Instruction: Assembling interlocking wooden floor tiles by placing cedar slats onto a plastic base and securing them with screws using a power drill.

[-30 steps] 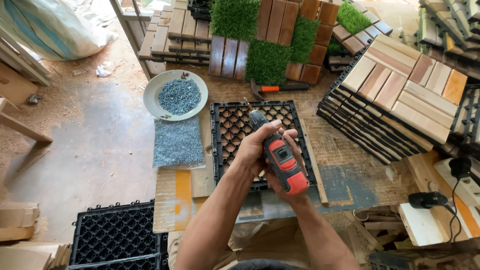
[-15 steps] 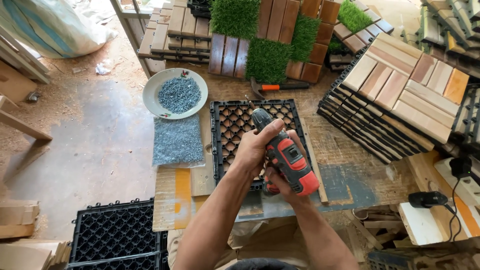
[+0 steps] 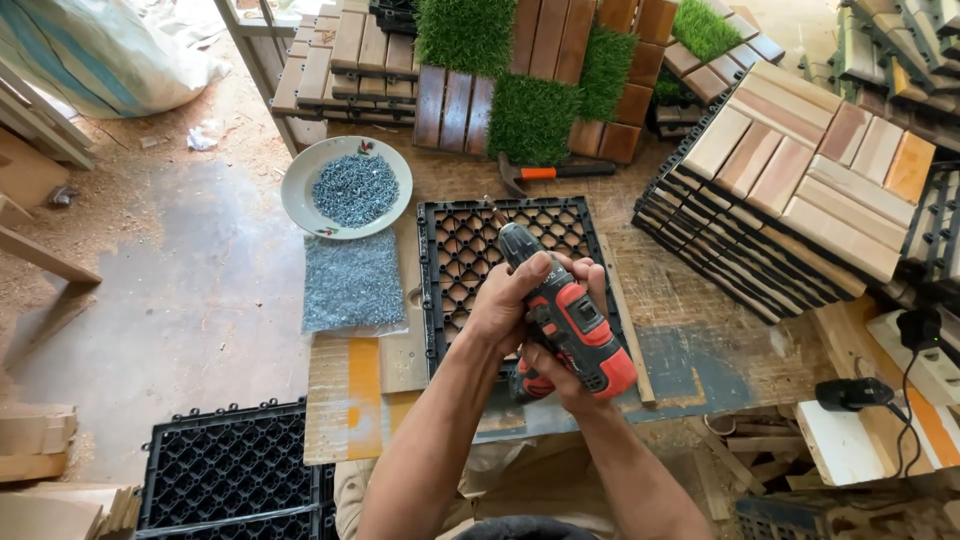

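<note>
Sawdust-strewn workshop floor surrounds a low wooden workbench where a person holds a red and black cordless drill over a black plastic grid tile. The left hand is wrapped over the top of the drill's body, and the right hand closes round its grip from beneath, so both are full. Compared with a second ago, the drill has tipped and swung toward the person's right, its nose now angled up and away over the grid rather than standing near upright; the hands seem to be resetting the tool between spots. Just beyond the left hand, to its outer side, lies a clear bag of screws, and past that a white bowl of screws. Ahead of the hands rests an orange-handled hammer; stacked wooden deck tiles sit out past the right hand.
</note>
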